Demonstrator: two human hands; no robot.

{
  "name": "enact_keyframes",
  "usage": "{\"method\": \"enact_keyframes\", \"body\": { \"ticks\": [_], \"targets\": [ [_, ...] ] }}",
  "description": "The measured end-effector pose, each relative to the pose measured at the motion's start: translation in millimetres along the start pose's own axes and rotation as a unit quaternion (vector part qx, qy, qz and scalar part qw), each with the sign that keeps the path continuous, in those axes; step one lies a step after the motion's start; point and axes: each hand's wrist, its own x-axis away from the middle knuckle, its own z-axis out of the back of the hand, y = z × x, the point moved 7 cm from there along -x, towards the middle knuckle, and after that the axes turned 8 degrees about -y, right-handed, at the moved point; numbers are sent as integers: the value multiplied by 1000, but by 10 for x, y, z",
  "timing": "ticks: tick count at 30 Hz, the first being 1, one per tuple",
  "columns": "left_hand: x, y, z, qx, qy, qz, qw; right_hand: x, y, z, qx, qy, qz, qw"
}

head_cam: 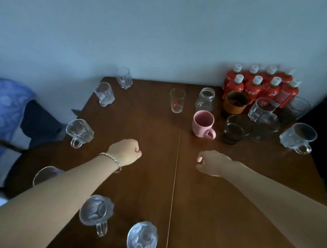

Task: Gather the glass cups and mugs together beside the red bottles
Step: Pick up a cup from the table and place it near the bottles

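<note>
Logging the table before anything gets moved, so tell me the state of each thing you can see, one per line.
Left hand, fingers curled, holding nothing.
Right hand, fingers curled, holding nothing.
Red bottles, upright, capped.
Pink mug, upright, empty.
Jar, upright, lidless, empty.
Printed glass, upright, empty.
Orange-banded cup, upright, contents unclear.
Left-edge mug, upright, empty.
Nearest mug, upright, empty.
</note>
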Motion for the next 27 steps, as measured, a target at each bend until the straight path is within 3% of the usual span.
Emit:
{"method": "enact_keyframes", "body": {
  "ticks": [7,15,21,27],
  "targets": [
    [339,-1160,-99,68,-4,47,997,63,-1345,-377,12,-23,86,996],
    [429,-1510,-134,73,3,-18,997,78,-2706,-1117,34,-51,164,985],
    [365,-1650,-234,38,-21,-40,998,45,-2994,-1463,125,-53,153,979],
    [190,-1581,-219,26,-38,-52,998,19,-2789,-1273,44,-33,101,993]
  ]
}}
